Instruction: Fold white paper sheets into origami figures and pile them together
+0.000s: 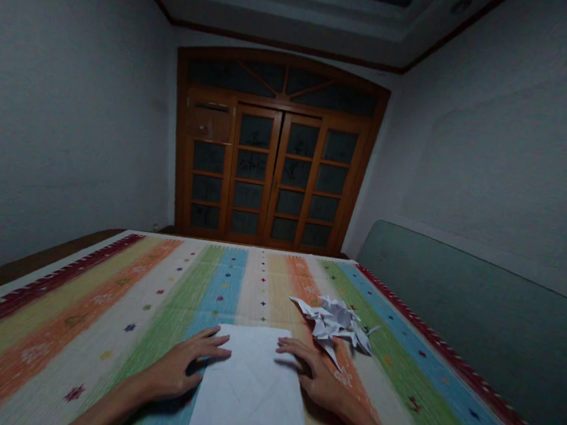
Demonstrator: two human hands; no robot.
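A creased sheet of white paper [251, 390] lies at the near edge of the striped woven cloth [72, 326]. The left hand [173, 365] and right hand [317, 379] rest flat against its sides, fingers slightly apart. A heap of folded paper [336, 321] sits just beyond the right hand.

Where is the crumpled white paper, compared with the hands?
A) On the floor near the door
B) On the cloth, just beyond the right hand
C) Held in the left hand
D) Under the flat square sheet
B. The crumpled white paper lies on the striped cloth, just beyond the right hand, which rests at the edge of the square sheet.
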